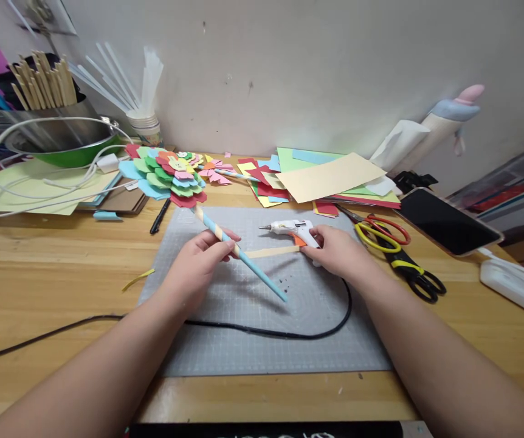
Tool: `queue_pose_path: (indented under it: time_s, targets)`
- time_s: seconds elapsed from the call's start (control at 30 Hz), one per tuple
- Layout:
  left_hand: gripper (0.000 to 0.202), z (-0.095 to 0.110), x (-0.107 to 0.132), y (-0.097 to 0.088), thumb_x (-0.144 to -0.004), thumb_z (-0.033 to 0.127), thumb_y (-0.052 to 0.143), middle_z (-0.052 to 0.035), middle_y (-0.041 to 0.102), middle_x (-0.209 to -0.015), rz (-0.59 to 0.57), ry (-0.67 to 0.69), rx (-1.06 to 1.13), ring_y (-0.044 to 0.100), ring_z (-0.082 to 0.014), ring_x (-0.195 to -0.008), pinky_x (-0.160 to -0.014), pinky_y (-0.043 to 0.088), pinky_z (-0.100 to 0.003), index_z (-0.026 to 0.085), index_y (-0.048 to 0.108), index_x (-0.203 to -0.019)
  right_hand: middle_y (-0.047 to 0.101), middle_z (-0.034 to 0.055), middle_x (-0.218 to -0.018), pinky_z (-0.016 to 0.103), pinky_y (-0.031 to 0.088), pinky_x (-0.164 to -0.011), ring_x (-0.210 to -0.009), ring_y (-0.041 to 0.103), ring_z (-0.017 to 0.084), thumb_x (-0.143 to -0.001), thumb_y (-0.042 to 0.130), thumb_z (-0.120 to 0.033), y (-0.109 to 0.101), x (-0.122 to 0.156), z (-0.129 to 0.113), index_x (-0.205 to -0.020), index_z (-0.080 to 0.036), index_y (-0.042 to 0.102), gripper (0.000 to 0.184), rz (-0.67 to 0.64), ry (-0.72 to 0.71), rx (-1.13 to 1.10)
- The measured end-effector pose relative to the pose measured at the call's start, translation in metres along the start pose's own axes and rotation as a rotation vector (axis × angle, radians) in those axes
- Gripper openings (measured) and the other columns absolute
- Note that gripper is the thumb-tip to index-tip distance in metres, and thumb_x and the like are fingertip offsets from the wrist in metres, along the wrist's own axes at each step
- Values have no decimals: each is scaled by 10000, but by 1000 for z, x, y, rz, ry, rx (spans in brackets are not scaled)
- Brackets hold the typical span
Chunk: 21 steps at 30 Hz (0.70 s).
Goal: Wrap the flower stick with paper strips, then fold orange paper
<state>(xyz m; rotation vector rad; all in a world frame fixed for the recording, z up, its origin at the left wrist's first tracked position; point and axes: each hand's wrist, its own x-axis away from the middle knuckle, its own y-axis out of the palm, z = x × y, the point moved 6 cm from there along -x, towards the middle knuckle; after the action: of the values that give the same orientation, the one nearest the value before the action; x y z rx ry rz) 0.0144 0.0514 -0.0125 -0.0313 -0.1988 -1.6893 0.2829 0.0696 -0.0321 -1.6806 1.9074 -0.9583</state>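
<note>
Left hand [203, 260]: closed; blue stem [262, 278] is pinched btwn thumb & fingers, approx. mid-length.
Right hand [335, 248]: fingertips closed on end of cream strip [273, 251]; held right by glue gun handle; whether gun is also touched cannot be told.
Wooden table [61, 271]: whole work area is carried on it.
Grey cutting mat [244, 359]: laid flat, centre; crossed nr. front by black cable [266, 333].
Coloured sheets [335, 177]: stacked loosely at rear R., by wall.
Paper flower [166, 175]: layered, multi-col. petals; borne at upper L. end of stem, which is tilted down to R. over mat; cream spiral is seen on upper part, plain blue below.
Phone [451, 222]: laid screen up, far R.; white lead plugged in.
Black scissors [419, 280]: laid R. of mat, nr. red/yellow-handled pair [383, 234].
Glue gun [289, 227]: white w/ orange trigger; placed on mat, nozzle pointed L.
Strip: narrow; stretched btwn stem & R. fingertips; join at stem hidden by L. fingers.
Pen [160, 216]: black; laid just L. of mat.
</note>
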Motion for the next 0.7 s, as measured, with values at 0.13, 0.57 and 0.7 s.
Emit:
queue_pose_path:
  time_s: [0.13, 0.57, 0.7]
  targets:
    - [114, 0, 0, -1, -701, 277, 662, -5, 637, -719, 5, -17, -1, 545, -157, -726, -713, 382, -289, 194, 691, -772, 579, 20, -631, 273, 369, -488, -532, 520, 157, -630, 640, -312, 0, -1, -6, -777, -181, 594, 202, -88, 20, -279]
    - [95, -7, -6, -14, -633, 222, 581, -19, 597, -730, 136, -3, 8, 483, -168, -742, -712, 366, -298, 176, 649, -683, 357, -72, -529, 171, 191, -346, -405, 221, 58, -805, 611, -408, -16, 22, -37, -700, -203, 512, 250, -258, 24, -1242]
    - [72, -3, -6, -17, -625, 210, 581, -16, 591, -714, 184, 41, 15, 486, -173, -757, -719, 365, -298, 182, 636, -662, 567, -25, -601, 178, 355, -407, -494, 464, 89, -678, 734, -223, -21, 24, -34, -753, -197, 551, 199, -37, 3, -1025]
